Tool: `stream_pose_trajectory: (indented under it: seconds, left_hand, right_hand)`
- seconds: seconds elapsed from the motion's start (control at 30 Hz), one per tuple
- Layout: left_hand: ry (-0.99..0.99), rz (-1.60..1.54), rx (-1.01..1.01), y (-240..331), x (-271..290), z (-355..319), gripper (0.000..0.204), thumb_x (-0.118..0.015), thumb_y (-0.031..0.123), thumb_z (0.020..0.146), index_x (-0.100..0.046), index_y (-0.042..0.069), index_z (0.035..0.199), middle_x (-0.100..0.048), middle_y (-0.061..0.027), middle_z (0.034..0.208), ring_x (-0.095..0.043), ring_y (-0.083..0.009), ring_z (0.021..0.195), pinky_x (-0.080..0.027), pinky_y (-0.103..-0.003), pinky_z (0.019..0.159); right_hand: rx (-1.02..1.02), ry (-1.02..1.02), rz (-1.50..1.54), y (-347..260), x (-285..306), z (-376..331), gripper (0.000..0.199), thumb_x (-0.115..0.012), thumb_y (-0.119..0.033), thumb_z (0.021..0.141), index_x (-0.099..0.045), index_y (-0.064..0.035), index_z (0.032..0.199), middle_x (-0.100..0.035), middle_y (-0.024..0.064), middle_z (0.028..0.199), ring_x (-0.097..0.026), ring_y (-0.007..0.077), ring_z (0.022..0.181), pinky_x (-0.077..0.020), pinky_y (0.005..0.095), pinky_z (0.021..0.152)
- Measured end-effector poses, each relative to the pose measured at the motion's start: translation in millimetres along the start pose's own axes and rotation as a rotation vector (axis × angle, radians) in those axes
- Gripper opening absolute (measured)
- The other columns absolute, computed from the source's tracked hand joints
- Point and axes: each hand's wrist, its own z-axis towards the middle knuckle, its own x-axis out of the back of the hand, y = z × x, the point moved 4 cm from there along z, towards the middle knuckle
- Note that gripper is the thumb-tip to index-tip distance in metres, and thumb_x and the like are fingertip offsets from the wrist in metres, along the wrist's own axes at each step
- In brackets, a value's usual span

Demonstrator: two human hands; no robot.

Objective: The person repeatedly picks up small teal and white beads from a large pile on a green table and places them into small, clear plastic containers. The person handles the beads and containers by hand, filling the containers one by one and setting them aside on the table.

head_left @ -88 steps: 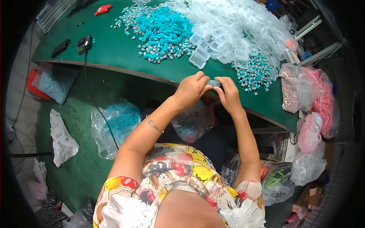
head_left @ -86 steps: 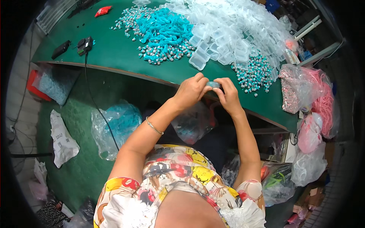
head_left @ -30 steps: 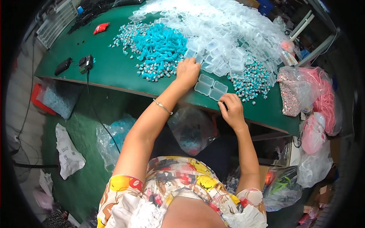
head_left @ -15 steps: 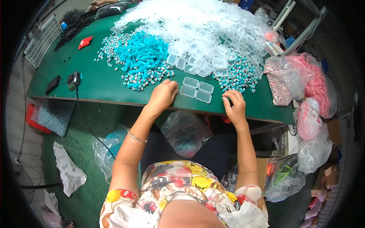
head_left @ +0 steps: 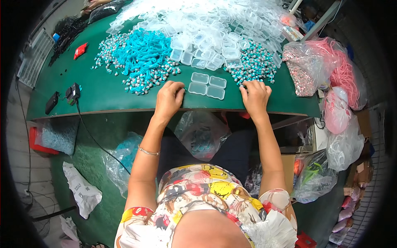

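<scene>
A green bench [head_left: 103, 93] fills my view, its far side heaped with clear plastic cases [head_left: 215, 25], a tangle of turquoise cords [head_left: 142, 51] with beads toward the left, and a smaller pile of turquoise-and-silver beads [head_left: 256, 64] toward the right. Near the front edge, between my hands, lies an open clear case [head_left: 206, 84] showing four shallow compartments, flat and empty as far as I can tell. My left hand [head_left: 168, 98] rests at the front edge, fingers loosely curled, fingertips just beside the case's left side; it pinches nothing I can see. My right hand [head_left: 255, 96] lies palm down, fingers spread a little, tips touching the edge of the bead pile, holding nothing. To do this well I judge I should steady the case with the left fingertips and draw only a few beads out with the right, keeping them from scattering off the front edge.
</scene>
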Motion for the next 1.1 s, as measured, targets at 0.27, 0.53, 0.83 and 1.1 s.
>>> stream_pose_trajectory:
  seconds: [0.27, 0.53, 0.83, 1.1]
  left_hand:
    - [-0.065, -0.250, 0.030, 39.5, -11.0, 2.5, 0.013, -0.072, 0.003, 0.082, -0.069, 0.004, 0.094, -0.066, -0.0102, 0.084, -0.062, -0.0237, 0.066, -0.050, -0.033, 0.061]
    - [-0.123, 0.134, -0.235, 53.2, -55.7, 16.8, 0.012, -0.077, 0.014, 0.077, -0.072, 0.013, 0.088, -0.066, -0.0015, 0.096, -0.060, -0.0245, 0.093, -0.041, -0.041, 0.077]
    - [-0.152, 0.253, -0.297, 54.9, -44.1, 10.3, 0.017, -0.077, 0.021, 0.075, -0.071, 0.012, 0.088, -0.066, -0.0010, 0.099, -0.059, -0.0228, 0.094, -0.039, -0.040, 0.079]
    - [-0.116, 0.262, -0.258, 47.9, -25.0, 3.4, 0.036, -0.078, 0.023, 0.073, -0.068, 0.013, 0.106, -0.065, -0.0027, 0.099, -0.058, -0.0235, 0.096, -0.038, -0.041, 0.081]
  right_hand:
    - [-0.177, -0.074, 0.479, -21.4, 3.3, 3.2, 0.010, -0.071, -0.009, 0.080, -0.068, -0.0102, 0.089, -0.065, 0.0037, 0.087, -0.060, 0.0246, 0.082, -0.0407, 0.0402, 0.080]
    - [-0.178, -0.045, 0.516, -68.5, -13.1, -7.5, 0.008, -0.071, -0.011, 0.083, -0.069, -0.0107, 0.091, -0.068, 0.0031, 0.084, -0.063, 0.0232, 0.080, -0.0412, 0.0387, 0.079]
    - [-0.138, -0.048, 0.448, -74.2, -28.2, -5.1, 0.008, -0.070, -0.011, 0.081, -0.065, -0.0098, 0.087, -0.064, 0.0061, 0.092, -0.060, 0.0287, 0.093, -0.0428, 0.0429, 0.079]
    - [-0.067, -0.102, 0.539, -82.9, -36.1, 3.6, 0.013, -0.070, -0.008, 0.079, -0.064, -0.0083, 0.090, -0.062, 0.0083, 0.093, -0.059, 0.0308, 0.094, -0.0450, 0.0436, 0.079]
